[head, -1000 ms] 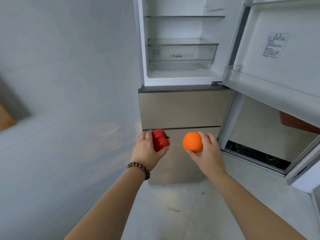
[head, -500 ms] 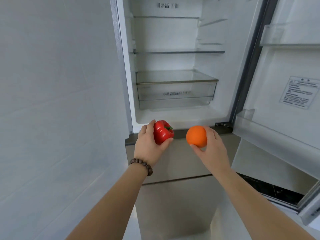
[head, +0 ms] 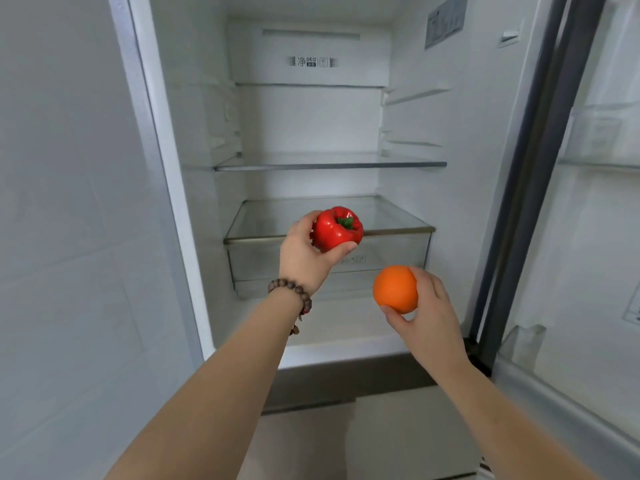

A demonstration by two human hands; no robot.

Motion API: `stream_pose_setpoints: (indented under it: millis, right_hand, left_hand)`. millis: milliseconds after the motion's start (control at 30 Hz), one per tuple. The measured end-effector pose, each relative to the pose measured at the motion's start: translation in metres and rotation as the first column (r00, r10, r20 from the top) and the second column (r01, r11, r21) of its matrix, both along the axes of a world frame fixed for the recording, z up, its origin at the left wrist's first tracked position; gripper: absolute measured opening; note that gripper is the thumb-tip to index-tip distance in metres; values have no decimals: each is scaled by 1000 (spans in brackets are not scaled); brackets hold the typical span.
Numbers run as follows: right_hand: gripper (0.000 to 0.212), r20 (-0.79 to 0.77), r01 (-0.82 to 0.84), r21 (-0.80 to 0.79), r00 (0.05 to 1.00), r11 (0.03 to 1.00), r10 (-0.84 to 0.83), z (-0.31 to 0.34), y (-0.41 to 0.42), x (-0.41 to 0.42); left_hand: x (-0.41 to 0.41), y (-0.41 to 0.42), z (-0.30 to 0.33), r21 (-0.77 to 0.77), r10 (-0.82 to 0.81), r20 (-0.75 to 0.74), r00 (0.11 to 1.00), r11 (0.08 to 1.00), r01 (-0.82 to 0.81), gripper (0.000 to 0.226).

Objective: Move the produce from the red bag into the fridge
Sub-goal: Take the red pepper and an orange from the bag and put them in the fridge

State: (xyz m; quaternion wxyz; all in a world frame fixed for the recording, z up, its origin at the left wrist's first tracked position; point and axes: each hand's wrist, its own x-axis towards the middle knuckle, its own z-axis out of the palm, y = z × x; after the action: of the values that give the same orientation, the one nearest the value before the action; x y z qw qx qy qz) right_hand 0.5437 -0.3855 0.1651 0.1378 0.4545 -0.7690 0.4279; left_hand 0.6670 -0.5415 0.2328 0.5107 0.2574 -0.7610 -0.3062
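You are gripping the red pepper (head: 337, 228) in your left hand (head: 304, 256) at frame centre and the orange (head: 394, 289) in your right hand (head: 427, 311), both nearing the open fridge (head: 311, 133), neither placed yet.

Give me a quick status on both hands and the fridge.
Left hand holds red bell pepper. Right hand holds orange. Fridge open, nothing in the way.

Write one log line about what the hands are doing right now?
left hand: holds red pepper | right hand: holds orange | fridge: open, shelves bare | produce not yet placed
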Motion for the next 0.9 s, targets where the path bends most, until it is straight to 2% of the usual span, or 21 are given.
stream_pose_setpoints:
  millis: [233, 400, 633, 900]
  right_hand:
    - [82, 93, 77, 11, 993, 997, -77, -1, -17, -32]
    - [85, 127, 118, 33, 984, 992, -122, -9, -21, -41]
    - [85, 116, 189, 44, 974, 981, -193, -12, -23, -47]
    - [86, 120, 219, 66, 967, 973, -226, -18, -23, -50]
  left_hand:
    - [-85, -52, 30, 72, -72, 73, 995, 995, 67, 74]
    - [-121, -82, 38, 120, -134, 195, 972, 986, 112, 73]
    - [-157, -109, 47, 241, -272, 239, 932, 947, 214, 67]
    - [-167, -113, 47, 234, -320, 290, 902, 938, 258, 68]
